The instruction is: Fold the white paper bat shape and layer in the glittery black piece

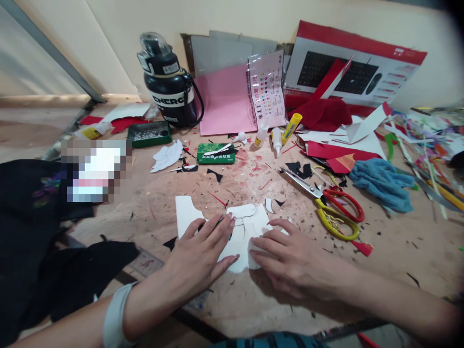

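White cut paper lies on the wooden table near its front edge, with thin dark lines and a rounded strip on its upper part. My left hand rests flat over the paper's left side, fingers spread and pointing up and right; something dark shows beneath them. On the right side of the paper is my right hand, its fingers bent and apart, the fingertips touching the paper. Whether it pinches an edge is hidden. Scissors with red and yellow handles lie open to the right, touched by neither hand.
A black bottle, pink paper pack and keyboard box stand at the back. Glue bottles, a green tin lid, a blue cloth and paper scraps lie around. Black cloth is at the left.
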Available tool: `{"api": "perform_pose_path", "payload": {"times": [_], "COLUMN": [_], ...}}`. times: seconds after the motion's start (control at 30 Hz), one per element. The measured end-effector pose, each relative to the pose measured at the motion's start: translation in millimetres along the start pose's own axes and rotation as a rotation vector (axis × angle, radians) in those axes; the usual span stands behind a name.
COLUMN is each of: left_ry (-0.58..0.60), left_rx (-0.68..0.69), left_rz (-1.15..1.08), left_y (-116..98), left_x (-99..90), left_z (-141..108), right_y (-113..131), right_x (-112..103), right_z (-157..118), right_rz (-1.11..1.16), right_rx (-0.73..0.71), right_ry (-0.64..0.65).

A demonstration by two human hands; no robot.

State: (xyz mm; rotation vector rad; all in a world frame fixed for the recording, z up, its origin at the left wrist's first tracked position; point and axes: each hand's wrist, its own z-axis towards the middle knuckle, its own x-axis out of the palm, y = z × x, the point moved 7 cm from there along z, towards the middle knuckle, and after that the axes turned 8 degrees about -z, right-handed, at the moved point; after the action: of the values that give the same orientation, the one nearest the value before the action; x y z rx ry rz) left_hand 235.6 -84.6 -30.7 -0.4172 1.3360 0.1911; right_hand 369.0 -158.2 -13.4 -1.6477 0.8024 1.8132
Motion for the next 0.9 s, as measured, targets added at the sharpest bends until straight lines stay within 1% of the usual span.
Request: {"api": "perform_pose_path", "payload": {"times": [0.37,0.6,0.8,0.9], "left_ry": [0.018,0.009,0.015,0.024], "left_rx": [0.010,0.002,-0.002,0.008], "left_rz": [-0.022,-0.028,-0.019,-0.005], "left_y": [0.4,0.6,-0.1,-0.5], "left_x": [-0.5,-0.6,-0.1,-0.4], "left_z": [-2.1,-1.5,-1.6,-1.7], "right_y": [-1.2,-2.3,-4.6,-6.9], "right_x": [2.3,3.0,-0.2,-5.2], "right_z": [-1.2,-1.1,1.9,3.3], "right_rz": [0.026,0.054,0.094,0.142], "right_rx": [-0.012,-0.010,-0.001,0.023], "right_ry": [-0.001,0.005,-0.009,-0.053]}}
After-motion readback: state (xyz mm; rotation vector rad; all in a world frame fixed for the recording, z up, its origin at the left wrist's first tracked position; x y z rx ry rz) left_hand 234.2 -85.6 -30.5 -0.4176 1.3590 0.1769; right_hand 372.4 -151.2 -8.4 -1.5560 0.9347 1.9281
